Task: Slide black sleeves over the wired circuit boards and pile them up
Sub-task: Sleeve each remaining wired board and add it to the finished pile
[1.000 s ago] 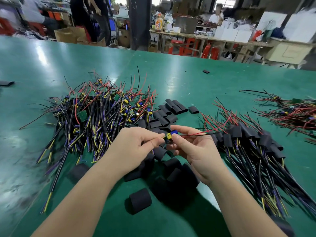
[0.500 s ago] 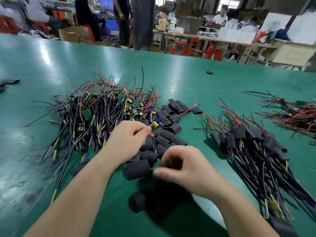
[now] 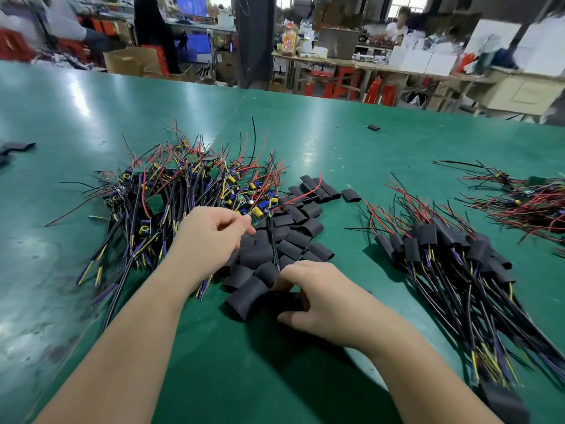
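A tangled heap of bare wired circuit boards (image 3: 183, 194) lies at centre left on the green table. Loose black sleeves (image 3: 293, 228) are scattered in the middle. My left hand (image 3: 211, 237) pinches one wired circuit board (image 3: 260, 213) by its edge, its red wire trailing right over the sleeves. My right hand (image 3: 318, 301) lies low in front, fingers curled round a black sleeve (image 3: 287, 301) on the table. A pile of sleeved boards (image 3: 443, 249) with long wires sits to the right.
A second tangle of red-wired boards (image 3: 526, 203) lies at far right. Stray sleeves lie at far left (image 3: 15, 146), far back (image 3: 373, 127) and the near right corner (image 3: 504, 402). Beyond the table edge (image 3: 183, 79) are benches, boxes and people.
My right hand has let go of the board and dropped toward me onto a loose sleeve. My left hand kept the board and shifted it back over the sleeves.
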Action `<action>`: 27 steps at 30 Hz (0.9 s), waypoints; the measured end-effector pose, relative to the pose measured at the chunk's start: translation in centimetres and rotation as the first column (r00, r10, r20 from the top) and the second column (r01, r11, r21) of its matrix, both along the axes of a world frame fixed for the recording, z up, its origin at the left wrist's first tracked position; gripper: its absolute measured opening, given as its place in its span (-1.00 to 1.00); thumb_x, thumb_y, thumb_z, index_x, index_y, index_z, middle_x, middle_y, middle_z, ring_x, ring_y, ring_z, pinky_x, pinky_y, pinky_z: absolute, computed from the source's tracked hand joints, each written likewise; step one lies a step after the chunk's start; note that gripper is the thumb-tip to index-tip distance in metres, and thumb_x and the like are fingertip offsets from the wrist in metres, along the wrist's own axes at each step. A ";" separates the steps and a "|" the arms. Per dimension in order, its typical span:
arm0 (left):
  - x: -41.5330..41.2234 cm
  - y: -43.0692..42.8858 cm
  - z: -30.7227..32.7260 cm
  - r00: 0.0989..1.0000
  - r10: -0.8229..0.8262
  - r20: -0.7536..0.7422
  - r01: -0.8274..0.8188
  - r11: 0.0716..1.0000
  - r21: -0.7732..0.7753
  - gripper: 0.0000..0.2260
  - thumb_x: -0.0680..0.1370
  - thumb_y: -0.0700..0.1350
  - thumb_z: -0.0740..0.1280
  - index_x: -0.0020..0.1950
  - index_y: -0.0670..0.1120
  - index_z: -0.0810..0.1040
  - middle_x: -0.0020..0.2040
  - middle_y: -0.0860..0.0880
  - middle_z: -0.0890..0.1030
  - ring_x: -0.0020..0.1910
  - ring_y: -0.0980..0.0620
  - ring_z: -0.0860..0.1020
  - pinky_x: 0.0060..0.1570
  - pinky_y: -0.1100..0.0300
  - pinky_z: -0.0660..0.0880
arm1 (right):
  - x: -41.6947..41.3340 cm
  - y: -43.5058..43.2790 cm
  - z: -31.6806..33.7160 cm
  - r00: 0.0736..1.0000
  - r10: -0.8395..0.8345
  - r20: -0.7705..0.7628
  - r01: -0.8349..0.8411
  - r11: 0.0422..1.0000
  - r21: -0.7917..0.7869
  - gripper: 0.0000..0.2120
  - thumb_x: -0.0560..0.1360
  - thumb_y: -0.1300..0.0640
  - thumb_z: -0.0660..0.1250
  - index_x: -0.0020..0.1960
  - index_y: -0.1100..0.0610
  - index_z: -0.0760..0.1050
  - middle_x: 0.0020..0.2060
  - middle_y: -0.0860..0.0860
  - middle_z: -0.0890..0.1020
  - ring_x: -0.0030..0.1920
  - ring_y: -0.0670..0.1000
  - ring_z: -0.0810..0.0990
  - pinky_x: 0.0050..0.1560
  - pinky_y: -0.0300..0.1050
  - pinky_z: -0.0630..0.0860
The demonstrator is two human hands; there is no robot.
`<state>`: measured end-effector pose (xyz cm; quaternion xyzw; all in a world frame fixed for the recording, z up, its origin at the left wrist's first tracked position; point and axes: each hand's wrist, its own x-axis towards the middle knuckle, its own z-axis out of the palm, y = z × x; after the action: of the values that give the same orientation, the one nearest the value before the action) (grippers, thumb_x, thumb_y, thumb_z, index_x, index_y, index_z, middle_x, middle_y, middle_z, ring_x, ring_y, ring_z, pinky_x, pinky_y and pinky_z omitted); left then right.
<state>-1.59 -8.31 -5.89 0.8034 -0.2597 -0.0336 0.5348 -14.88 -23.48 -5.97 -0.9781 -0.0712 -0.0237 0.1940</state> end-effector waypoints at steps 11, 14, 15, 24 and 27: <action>1.0 1.2 0.9 0.963 -0.084 -0.257 0.035 0.981 -0.190 -0.73 0.58 -0.14 0.30 -0.27 -0.10 0.69 -0.53 0.02 0.35 -0.62 0.13 0.16 -0.64 0.41 0.15 | -0.2 -2.4 0.2 0.935 -0.258 0.244 0.134 0.893 0.430 -0.68 0.37 0.22 0.43 0.11 0.04 0.62 -0.12 -0.04 0.60 -0.12 -0.13 0.55 0.00 -0.29 0.45; 1.0 1.5 1.2 0.936 -0.140 -0.322 0.057 0.966 -0.253 -0.73 0.58 -0.13 0.29 -0.26 -0.10 0.69 -0.55 0.05 0.34 -0.63 0.14 0.14 -0.61 0.40 0.08 | -0.5 -3.9 0.8 0.882 -0.439 0.173 0.120 0.562 0.818 -0.63 0.44 0.38 0.39 0.12 -0.01 0.55 -0.15 -0.02 0.67 -0.15 -0.08 0.59 -0.08 -0.22 0.51; 1.0 1.5 1.2 0.931 -0.160 -0.328 0.072 0.961 -0.266 -0.73 0.57 -0.13 0.28 -0.26 -0.10 0.69 -0.55 0.06 0.33 -0.63 0.14 0.13 -0.60 0.40 0.07 | -0.5 -4.3 0.9 0.862 -0.490 0.128 0.092 0.399 0.912 -0.65 0.47 0.41 0.34 0.10 0.02 0.55 -0.17 -0.01 0.68 -0.17 -0.07 0.60 -0.16 -0.26 0.51; 0.3 1.2 1.4 0.921 -0.236 -0.311 0.167 0.958 -0.232 -0.76 0.55 -0.13 0.29 -0.24 -0.13 0.69 -0.54 0.05 0.32 -0.61 0.12 0.12 -0.59 0.39 0.09 | -0.8 -6.1 -0.7 0.784 -0.621 0.012 0.596 0.757 0.268 -0.89 0.38 0.20 0.42 -0.26 0.01 0.61 -0.31 -0.12 0.62 -0.25 -0.12 0.53 -0.26 -0.40 0.33; 0.3 1.3 1.4 0.919 -0.241 -0.311 0.178 0.960 -0.218 -0.76 0.55 -0.13 0.29 -0.22 -0.13 0.69 -0.53 0.04 0.33 -0.60 0.12 0.13 -0.58 0.38 0.08 | -0.2 -5.8 -1.3 0.812 -0.584 0.013 0.576 0.804 0.151 -0.69 0.40 0.17 0.46 0.13 -0.01 0.58 -0.01 0.00 0.57 -0.06 -0.02 0.51 -0.06 -0.36 0.27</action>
<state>-1.30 -7.03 -4.49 0.7000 -0.2520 -0.2022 0.6369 -15.09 -29.25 -7.26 -0.9359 0.2271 -0.1156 0.2431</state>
